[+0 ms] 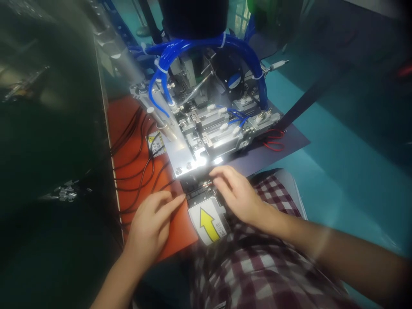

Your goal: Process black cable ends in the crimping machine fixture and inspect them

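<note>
Yellow-arrow label (pixel 209 221), perhaps “运行方”, on track (pixel 197 197) beside right hand (pixel 240 195)

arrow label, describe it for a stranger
Find the metal machine under blue tubes. At its near end, between left hand and right hand, lies the arrow label. Its big yellow arrow on white sets it apart from the triangle label.

Our bare left forearm (pixel 120 268) rises from the near edge, and our left hand (pixel 148 223) lies back-up, one digit stretched out to the right. Our right forearm (pixel 305 236) slants in from the right, its wrist (pixel 260 214) fairly straight; our right hand (pixel 240 193) sits slightly farther away, fingers bent leftward, tips just apart.
</note>
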Available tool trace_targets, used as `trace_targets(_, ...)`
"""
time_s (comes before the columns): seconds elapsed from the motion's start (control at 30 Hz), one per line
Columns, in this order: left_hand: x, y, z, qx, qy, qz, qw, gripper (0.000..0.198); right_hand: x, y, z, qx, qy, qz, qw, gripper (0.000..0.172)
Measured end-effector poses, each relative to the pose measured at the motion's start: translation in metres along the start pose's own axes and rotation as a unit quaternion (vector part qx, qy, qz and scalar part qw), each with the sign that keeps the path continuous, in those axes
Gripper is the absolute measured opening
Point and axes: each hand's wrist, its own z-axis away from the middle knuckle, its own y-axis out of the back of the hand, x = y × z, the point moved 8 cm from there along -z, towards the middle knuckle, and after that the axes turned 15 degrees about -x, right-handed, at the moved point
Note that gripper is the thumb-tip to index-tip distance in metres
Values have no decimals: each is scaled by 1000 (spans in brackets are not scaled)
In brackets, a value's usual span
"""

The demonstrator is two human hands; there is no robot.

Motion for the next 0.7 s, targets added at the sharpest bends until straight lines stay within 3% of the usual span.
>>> trace_targets(0.1,0,-1,1,4,-2,4,1000,44,-22,-4,8,-26,79,185,979,30)
trace_targets(0.2,2,-1,0,6,-7,6,1000,42,-34,-9,9,-28,96,327,940,33)
trace_targets(0.33,4,1,0,10,-14,-6,1000,40,-47,-10,5,-35,113,425,897,31)
trace_targets(0.37,5,1,0,10,-14,-7,1000,40,-46,-10,4,-47,113,415,902,31)
trace_targets(0.43,4,1,0,7,-13,-8,1000,40,-39,-4,2,-59,96,327,938,30)
trace_targets(0.53,4,1,-1,9,-12,-5,1000,42,-4,8,-3,-30,0,50,998,22)
trace_targets(0.6,3,0,-1,12,-11,3,1000,42,22,1,-5,-38,-75,-111,990,18)
trace_targets(0.7,1,-1,-1,8,-7,11,1000,43,35,-13,-10,-58,-108,-191,974,30)
